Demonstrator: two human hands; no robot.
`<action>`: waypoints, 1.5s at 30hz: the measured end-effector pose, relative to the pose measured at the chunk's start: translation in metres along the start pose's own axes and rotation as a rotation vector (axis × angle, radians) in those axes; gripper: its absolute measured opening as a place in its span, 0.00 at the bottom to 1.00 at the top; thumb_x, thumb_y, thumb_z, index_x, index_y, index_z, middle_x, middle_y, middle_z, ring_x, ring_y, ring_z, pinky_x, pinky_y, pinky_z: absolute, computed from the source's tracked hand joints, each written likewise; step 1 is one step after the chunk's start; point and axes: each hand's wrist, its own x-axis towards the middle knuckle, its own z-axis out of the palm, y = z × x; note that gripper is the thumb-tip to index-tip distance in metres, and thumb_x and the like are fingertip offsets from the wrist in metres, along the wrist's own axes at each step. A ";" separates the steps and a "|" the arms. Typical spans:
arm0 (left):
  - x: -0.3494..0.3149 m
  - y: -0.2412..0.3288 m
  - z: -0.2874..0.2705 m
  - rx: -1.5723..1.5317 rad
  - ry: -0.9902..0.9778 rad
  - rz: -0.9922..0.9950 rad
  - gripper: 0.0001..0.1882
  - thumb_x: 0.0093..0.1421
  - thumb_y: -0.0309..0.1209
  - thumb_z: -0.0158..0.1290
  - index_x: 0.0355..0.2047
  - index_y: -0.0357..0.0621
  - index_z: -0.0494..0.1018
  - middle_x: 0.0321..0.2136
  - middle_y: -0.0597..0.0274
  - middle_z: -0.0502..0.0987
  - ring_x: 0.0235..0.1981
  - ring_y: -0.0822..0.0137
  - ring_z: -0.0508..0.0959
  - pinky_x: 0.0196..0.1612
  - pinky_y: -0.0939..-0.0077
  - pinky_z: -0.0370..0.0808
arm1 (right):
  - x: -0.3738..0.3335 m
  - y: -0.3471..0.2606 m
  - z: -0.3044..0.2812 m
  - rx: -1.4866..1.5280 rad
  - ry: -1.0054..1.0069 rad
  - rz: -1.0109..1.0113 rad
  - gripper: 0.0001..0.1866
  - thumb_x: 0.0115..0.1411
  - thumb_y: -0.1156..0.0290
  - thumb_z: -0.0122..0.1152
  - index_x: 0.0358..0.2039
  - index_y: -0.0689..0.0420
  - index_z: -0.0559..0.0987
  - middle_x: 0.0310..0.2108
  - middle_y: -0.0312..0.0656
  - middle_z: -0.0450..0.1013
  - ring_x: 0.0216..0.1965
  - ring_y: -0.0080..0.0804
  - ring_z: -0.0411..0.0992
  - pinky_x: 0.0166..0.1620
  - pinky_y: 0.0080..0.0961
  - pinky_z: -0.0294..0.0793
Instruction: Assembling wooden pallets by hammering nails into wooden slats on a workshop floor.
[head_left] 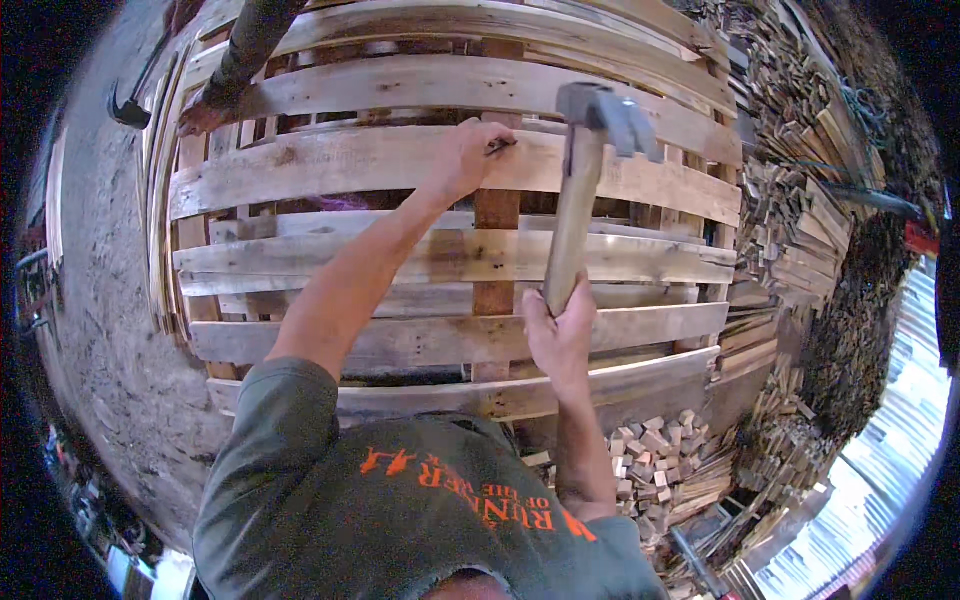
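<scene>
A wooden pallet (330, 165) of pale slats lies in front of me, with darker cross pieces showing through the gaps. My left hand (475, 158) rests on one of its upper slats, close to the middle support. Its fingers are pinched on a small dark nail (500, 145), partly hidden by the fingertips. Raised above the slats to the right is a claw hammer (575, 210) with a wooden handle and a metal head. My right hand (562, 328) is wrapped round the lower handle, and the head is up, to the right of my left hand.
Another person's hand (205, 115) is on the pallet's far left corner. A second hammer (130, 108) is near that person, at the upper left. Thin wooden strips (160, 210) line the left side. Cut wood blocks (660, 455) and stacked wood offcuts (800, 225) lie to the right.
</scene>
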 end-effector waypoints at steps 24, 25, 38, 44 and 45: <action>-0.005 -0.063 0.044 -0.666 0.206 -0.118 0.06 0.48 0.22 0.56 0.29 0.40 0.78 0.32 0.53 0.79 0.34 0.59 0.78 0.40 0.65 0.74 | 0.003 0.080 0.023 0.111 -0.171 0.164 0.08 0.57 0.70 0.56 0.30 0.56 0.65 0.16 0.33 0.62 0.14 0.19 0.61 0.16 0.19 0.61; 0.007 0.003 0.036 -0.831 -0.098 -0.161 0.06 0.49 0.24 0.56 0.29 0.42 0.78 0.31 0.54 0.79 0.35 0.58 0.78 0.40 0.64 0.73 | -0.001 0.117 0.010 0.131 -0.029 0.158 0.08 0.56 0.71 0.55 0.31 0.56 0.65 0.15 0.33 0.62 0.14 0.19 0.61 0.16 0.19 0.61; -0.009 -0.065 0.003 0.596 0.522 0.128 0.13 0.51 0.43 0.58 0.20 0.53 0.69 0.23 0.66 0.70 0.35 0.61 0.73 0.46 0.53 0.64 | -0.021 0.000 -0.010 0.381 -0.011 0.125 0.09 0.58 0.76 0.54 0.37 0.58 0.64 0.17 0.37 0.63 0.11 0.21 0.61 0.13 0.18 0.61; -0.008 -0.057 0.002 0.460 0.336 0.023 0.14 0.55 0.46 0.52 0.20 0.53 0.72 0.22 0.62 0.72 0.37 0.61 0.72 0.44 0.53 0.63 | -0.033 0.028 -0.005 0.332 -0.089 0.238 0.12 0.56 0.74 0.60 0.38 0.58 0.68 0.25 0.37 0.66 0.22 0.19 0.65 0.24 0.18 0.64; -0.009 -0.062 0.002 0.446 0.328 0.029 0.14 0.55 0.46 0.52 0.20 0.53 0.72 0.22 0.62 0.72 0.37 0.61 0.72 0.44 0.53 0.63 | -0.036 0.033 -0.004 0.325 -0.076 0.230 0.12 0.55 0.74 0.61 0.38 0.58 0.68 0.25 0.36 0.66 0.25 0.18 0.65 0.26 0.17 0.64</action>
